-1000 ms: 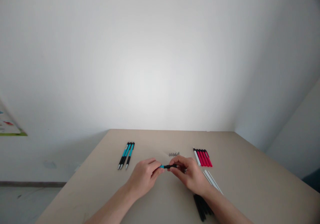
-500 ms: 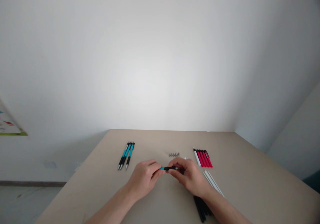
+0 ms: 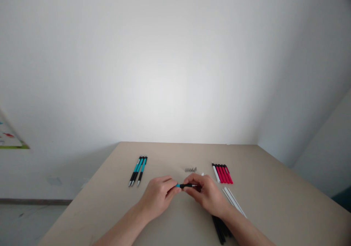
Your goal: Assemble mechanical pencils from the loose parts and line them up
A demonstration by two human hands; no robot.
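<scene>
My left hand (image 3: 160,194) is closed round the teal end of a pen (image 3: 185,185), held level over the table. The thumb and fingertips of my right hand (image 3: 205,193) pinch the pen at its black grip. A thin tip sticks out of the grip toward my right palm, where the fingers partly hide it. Just beyond my hands lie several small metal pieces (image 3: 190,170), too small to make out fully. Part of a small white piece (image 3: 202,174) shows behind my right hand.
Three teal and black pens (image 3: 138,171) lie at the left of the table (image 3: 104,202). Several red barrels (image 3: 225,174) and a white one (image 3: 216,173) lie at the right. Thin white rods (image 3: 234,201) and black tubes (image 3: 221,229) lie near or under my right forearm.
My right fingertips have shifted very slightly left along the black grip, and a little more of the thin tip shows. The left hand keeps its hold.
</scene>
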